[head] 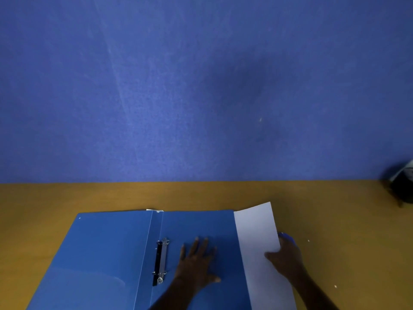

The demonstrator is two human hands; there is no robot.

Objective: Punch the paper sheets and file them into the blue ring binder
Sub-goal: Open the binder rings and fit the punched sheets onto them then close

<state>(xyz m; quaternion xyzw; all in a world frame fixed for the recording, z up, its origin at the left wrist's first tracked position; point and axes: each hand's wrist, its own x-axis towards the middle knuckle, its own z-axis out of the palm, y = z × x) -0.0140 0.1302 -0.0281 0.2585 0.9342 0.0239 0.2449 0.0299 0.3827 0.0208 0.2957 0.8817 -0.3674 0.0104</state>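
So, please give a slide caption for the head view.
Left hand flat on open blue binder; right hand holds white paper.

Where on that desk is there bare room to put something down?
The strip of wooden desk between the wall and the open binder is bare, as is the stretch right of the paper sheet, up to a dark object at the far right. The near middle is crowded: left hand, right hand.

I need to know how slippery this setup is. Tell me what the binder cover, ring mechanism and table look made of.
Binder cover: looks like smooth blue plastic, judging by the soft sheen. Ring mechanism: probably metal, a shiny silver strip with a black part alongside. Table: wood or wood-look laminate, matte brown with faint grain.
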